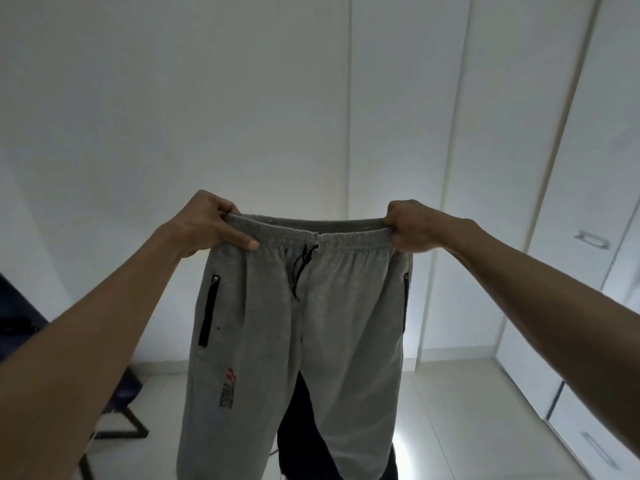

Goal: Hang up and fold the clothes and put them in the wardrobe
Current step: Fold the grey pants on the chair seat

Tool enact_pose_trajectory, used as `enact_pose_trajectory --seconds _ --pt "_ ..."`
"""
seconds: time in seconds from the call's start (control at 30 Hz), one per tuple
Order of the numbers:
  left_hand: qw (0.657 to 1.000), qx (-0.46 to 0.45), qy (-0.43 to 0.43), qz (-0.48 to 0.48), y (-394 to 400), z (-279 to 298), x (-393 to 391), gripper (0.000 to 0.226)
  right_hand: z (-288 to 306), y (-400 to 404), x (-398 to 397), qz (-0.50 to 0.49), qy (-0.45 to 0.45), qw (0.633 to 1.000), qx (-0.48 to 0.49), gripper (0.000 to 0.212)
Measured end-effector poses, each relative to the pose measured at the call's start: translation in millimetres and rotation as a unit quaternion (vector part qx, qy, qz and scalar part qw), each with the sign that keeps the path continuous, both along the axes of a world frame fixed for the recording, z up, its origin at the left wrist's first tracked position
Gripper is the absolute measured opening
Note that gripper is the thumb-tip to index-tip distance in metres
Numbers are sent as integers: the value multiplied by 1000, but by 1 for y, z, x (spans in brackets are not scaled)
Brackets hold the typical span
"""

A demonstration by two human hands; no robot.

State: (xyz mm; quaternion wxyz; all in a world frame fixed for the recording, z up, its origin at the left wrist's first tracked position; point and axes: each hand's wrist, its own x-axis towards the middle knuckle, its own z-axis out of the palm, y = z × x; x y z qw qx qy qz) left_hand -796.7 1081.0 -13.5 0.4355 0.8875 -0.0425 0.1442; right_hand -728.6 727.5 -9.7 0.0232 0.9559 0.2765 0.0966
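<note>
I've got the grey sweatpants (298, 334) held up in the middle of the frame, both arms stretched out ahead of me. My left hand (204, 221) is clamped on the waistband (311, 233) at its left corner, fingers curled over the top edge and thumb flat across the front. My right hand (410, 225) is fisted tight on the right corner. The waistband is pulled taut between them, level across the centre. The black drawstring (303, 268) dangles just below it. The legs hang straight down to the bottom edge, front facing me, a black zip pocket (209, 310) on the left side and a small printed logo (228, 388) lower down. The white wardrobe doors (519, 168) fill the right of the frame, a handle (592, 239) showing at mid right. A dark chair (121, 403) sits at lower left.
</note>
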Motion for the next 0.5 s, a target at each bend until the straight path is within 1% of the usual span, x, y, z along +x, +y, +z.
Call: enact_pose_trajectory --seconds 0.03,0.1,0.17,0.23,0.3,0.37,0.4,0.5 --pt "999 29 -5 21 3 -2 0 56 0 -1 0 -12 3 1000 -8 24" --pt "995 59 -17 75 8 -9 -1 54 -3 -1 3 -16 26 1000 4 34" --pt "993 54 -33 96 9 -16 -1 51 -5 2 4 0 59 996 72 42" --pt "993 59 -44 94 11 -20 2 51 -5 4 6 5 85 983 165 40" --pt "991 81 -39 99 14 -22 3 50 -6 6 8 8 106 974 201 43" --pt "987 114 -34 110 16 -26 4 51 -10 5 13 22 96 967 233 44" --pt "986 120 -35 114 17 -29 5 51 -12 4 18 31 91 959 266 43" --pt "987 83 -67 117 18 -39 8 49 -16 5 27 39 81 931 355 37"
